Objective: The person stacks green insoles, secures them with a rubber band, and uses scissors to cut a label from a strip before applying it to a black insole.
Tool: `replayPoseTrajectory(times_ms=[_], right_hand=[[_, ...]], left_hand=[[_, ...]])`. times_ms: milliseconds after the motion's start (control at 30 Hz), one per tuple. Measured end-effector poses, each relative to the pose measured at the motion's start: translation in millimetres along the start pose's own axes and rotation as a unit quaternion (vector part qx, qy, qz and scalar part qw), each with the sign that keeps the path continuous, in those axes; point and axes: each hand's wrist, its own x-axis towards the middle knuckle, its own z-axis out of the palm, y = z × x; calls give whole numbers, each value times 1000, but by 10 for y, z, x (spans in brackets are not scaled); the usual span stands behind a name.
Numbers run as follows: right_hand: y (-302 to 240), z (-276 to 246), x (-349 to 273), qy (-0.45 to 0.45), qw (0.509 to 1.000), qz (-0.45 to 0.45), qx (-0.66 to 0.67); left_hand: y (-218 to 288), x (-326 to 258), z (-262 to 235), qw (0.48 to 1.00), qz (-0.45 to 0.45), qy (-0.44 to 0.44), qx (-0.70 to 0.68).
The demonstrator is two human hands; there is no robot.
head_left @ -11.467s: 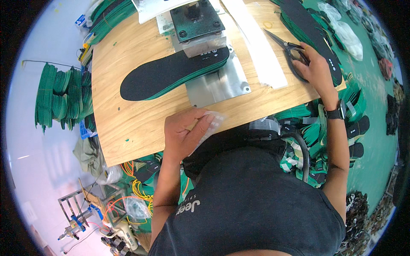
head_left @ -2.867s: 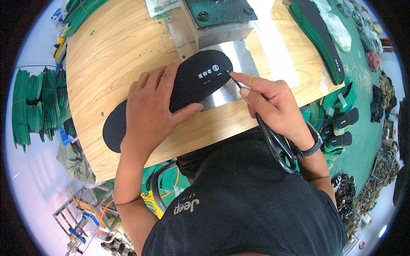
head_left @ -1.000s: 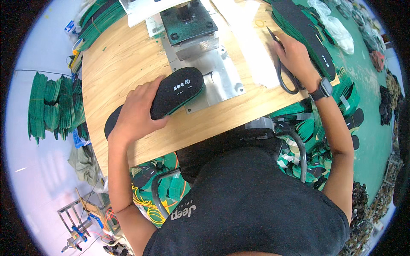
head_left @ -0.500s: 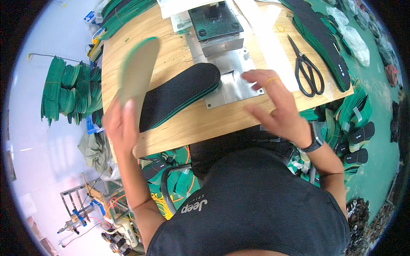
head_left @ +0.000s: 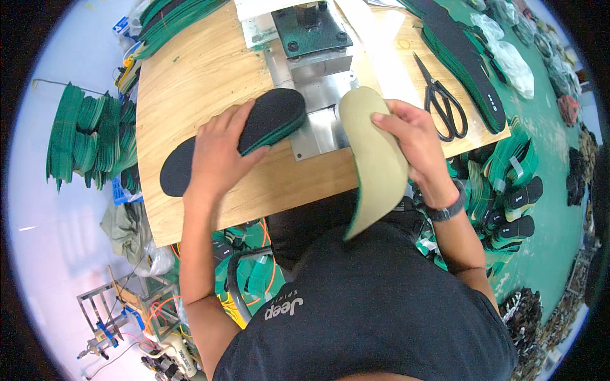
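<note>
My left hand [head_left: 219, 152] lies across a small stack of black insoles [head_left: 276, 113] with green edges on the wooden table. Its fingers reach over the top and its thumb rests along the near green side, gripping the stack. In my right hand [head_left: 416, 143] is a single insole [head_left: 375, 155], its beige underside turned up and its green edge showing. The thumb presses on the beige face while the other fingers are partly hidden behind. This insole hangs over the table's front edge, its lower end close to my shirt.
Beyond the hands stands a metal press-like fixture [head_left: 312, 35] on a steel plate [head_left: 318, 141]. Black-handled scissors [head_left: 441, 101] and a long row of insoles [head_left: 459, 63] lie at right. Green insole bundles [head_left: 86, 136] hang past the left edge; more bundles [head_left: 508, 165] sit below right.
The beige-sided insole has passed from my left hand to my right. My left hand has come down onto the black stack, and my right hand, empty before, has closed on the insole.
</note>
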Motion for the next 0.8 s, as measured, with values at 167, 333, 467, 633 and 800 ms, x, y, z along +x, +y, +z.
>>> replayPoseTrajectory(times_ms=[167, 333, 467, 633, 800], right_hand=[[198, -13, 731, 1, 1000, -6, -28], [233, 205, 952, -78, 952, 55, 290], [191, 393, 660, -108, 894, 41, 434], [370, 258, 955, -306, 753, 18, 582], [227, 490, 1002, -198, 818, -6, 540]], left_hand=[[-215, 40, -79, 999, -49, 9, 12], [-279, 4, -13, 998, -42, 41, 28], [-282, 27, -5, 998, -29, 41, 36], [-267, 28, -8, 998, -33, 40, 35], [-251, 28, -2, 997, -44, 48, 44]])
